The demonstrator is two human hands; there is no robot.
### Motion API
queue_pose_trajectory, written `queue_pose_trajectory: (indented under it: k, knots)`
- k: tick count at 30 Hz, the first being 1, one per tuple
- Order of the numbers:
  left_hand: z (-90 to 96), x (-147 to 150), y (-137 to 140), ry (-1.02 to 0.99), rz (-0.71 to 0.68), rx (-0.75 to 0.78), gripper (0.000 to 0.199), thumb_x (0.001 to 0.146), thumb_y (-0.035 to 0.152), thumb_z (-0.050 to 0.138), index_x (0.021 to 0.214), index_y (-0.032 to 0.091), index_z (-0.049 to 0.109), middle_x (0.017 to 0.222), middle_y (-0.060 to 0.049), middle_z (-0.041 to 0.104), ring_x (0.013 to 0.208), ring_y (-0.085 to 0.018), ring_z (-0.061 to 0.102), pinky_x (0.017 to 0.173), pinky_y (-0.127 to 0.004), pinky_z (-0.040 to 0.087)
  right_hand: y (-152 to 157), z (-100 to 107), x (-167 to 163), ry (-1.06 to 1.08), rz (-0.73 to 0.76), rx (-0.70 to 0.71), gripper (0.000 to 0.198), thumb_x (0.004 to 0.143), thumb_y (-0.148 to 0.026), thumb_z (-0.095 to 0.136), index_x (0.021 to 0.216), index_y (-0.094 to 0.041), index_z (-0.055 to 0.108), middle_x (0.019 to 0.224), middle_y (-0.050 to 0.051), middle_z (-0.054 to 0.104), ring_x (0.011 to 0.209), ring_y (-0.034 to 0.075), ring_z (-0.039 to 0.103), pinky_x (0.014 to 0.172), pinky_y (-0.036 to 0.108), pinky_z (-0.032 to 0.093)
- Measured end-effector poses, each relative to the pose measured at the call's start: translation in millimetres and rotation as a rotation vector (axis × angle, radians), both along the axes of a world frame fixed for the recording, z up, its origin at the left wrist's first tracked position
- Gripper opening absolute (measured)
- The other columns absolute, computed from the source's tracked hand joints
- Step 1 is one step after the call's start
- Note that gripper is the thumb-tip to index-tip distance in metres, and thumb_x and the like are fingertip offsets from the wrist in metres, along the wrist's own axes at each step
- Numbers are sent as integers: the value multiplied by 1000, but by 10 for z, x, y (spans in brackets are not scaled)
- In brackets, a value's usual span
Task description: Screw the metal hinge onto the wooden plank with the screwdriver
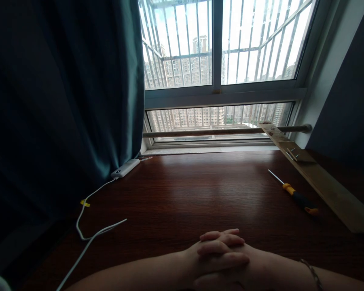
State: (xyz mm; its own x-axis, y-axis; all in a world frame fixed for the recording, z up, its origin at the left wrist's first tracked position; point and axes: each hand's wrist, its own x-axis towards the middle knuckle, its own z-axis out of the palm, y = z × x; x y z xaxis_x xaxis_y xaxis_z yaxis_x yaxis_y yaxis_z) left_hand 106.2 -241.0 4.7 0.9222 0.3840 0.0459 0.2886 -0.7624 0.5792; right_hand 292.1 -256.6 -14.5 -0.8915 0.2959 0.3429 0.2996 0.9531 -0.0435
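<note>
My left hand [197, 260] and my right hand [253, 260] are clasped together at the bottom of the view, with their fingers interlaced. Both rest at the near part of a dark reddish-brown wooden table [182, 194]. I see no object in either of them. A braided bracelet [312, 273] circles my right wrist. Closest on the right lies a screwdriver [300, 198] with an orange and black handle, its shaft pointing away to the left. Beyond it a long wooden board [327, 186] slants up, carrying a small wooden piece [303, 155] with two screws or nails sticking out.
The board's far end leans on a horizontal rail [200, 133] before the barred window [182, 44]. On the left, a white power strip [125, 168] sits by the blue curtain [118, 101]. A white cable [79, 226] with a yellow tag [85, 203] trails toward me.
</note>
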Motion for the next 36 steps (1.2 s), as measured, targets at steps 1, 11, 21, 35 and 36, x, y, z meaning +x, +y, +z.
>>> queue_pose_trajectory:
  k: [1, 11, 21, 35, 36]
  knots:
    - [2, 1, -2, 2, 4, -2, 53, 79, 48, 48, 130, 37, 41, 140, 8, 36, 132, -21, 25, 109, -29, 18, 0, -5, 2, 3, -4, 0, 49, 88, -43, 46, 133, -45, 30, 142, -8, 27, 132, 22, 18, 106, 38, 28]
    - [-166, 6, 21, -62, -12, 128, 56, 77, 47, 51, 131, 34, 41, 141, 4, 36, 132, -23, 27, 110, -30, 19, 11, 1, -27, 18, 10, 27, 48, 86, -43, 48, 132, -43, 34, 139, -5, 33, 129, 25, 24, 106, 38, 30]
    - [-140, 5, 24, 31, 31, 59, 51, 79, 40, 53, 129, 39, 42, 140, 9, 38, 132, -21, 26, 109, -28, 18, -9, 26, -3, 5, 2, -27, 47, 89, -40, 45, 133, -45, 30, 142, -7, 24, 132, 23, 14, 108, 37, 25]
    - [-83, -2, 16, 17, 18, -24, 51, 80, 47, 46, 130, 38, 40, 143, 13, 30, 135, -17, 21, 110, -22, 9, -6, 17, -15, 5, -15, -16, 45, 88, -42, 45, 132, -43, 34, 140, -6, 29, 132, 21, 18, 107, 37, 27]
    - [-100, 3, 20, 13, 25, -32, 50, 81, 47, 45, 130, 38, 40, 143, 13, 31, 135, -17, 21, 110, -22, 8, -6, 16, -16, 9, -12, -13, 45, 88, -42, 45, 132, -43, 34, 140, -6, 29, 132, 22, 18, 107, 37, 27]
